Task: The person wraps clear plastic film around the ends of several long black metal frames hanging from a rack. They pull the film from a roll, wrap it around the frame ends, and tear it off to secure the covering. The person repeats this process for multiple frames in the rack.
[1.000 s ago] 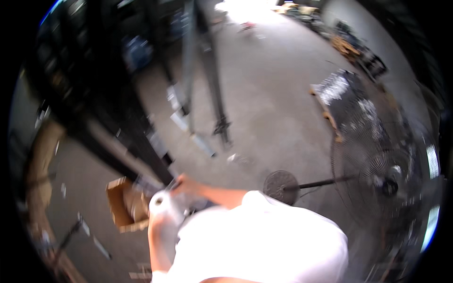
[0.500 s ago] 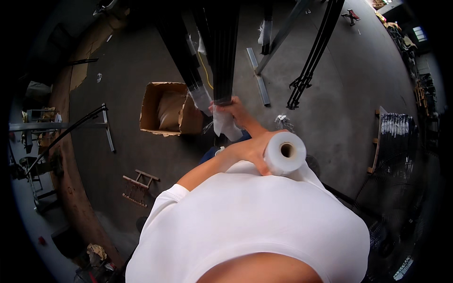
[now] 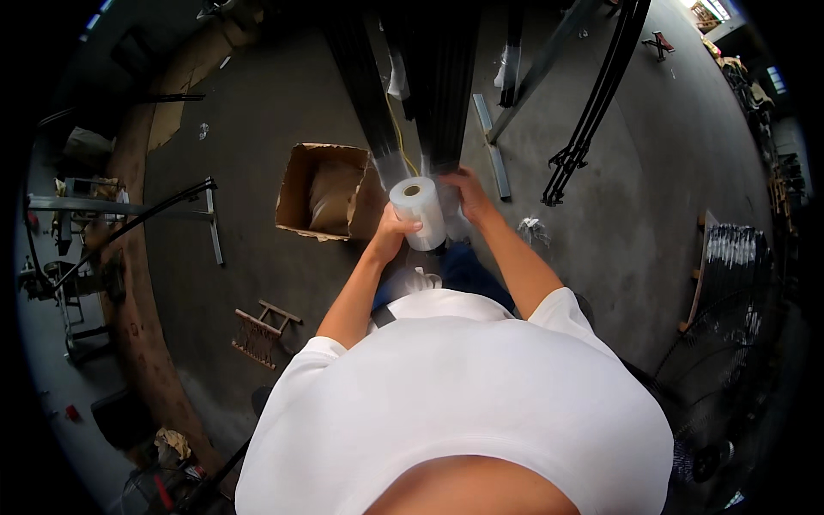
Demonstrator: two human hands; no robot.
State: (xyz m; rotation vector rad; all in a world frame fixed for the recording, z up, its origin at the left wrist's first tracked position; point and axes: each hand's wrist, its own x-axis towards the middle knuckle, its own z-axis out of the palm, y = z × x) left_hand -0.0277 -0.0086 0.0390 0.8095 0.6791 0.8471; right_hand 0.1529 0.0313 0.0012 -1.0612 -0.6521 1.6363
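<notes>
My left hand (image 3: 396,234) is wrapped round an upright roll of clear stretch film (image 3: 418,216), its cardboard core facing up. The roll is in front of the lower end of a bundle of long black bars (image 3: 448,94). Clear film (image 3: 457,227) covers part of that end, beside the roll. At the bundle's right side, my right hand (image 3: 469,196) grips its lower end, with the fingertips partly hidden. Another black bundle (image 3: 365,94), film round its lower end, hangs just to the left.
An open cardboard box (image 3: 300,230) with brown material inside stands left of my hands. A small wooden stool (image 3: 266,333) is nearer, at the left. Metal stand legs (image 3: 492,150) and thin black rods (image 3: 573,146) are to the right. Wrapped black bars (image 3: 730,270) lie far right.
My left hand has carried the film roll from the right of my body leftward and forward, in front of the bundle. My right hand has shifted to the bundle's right side.
</notes>
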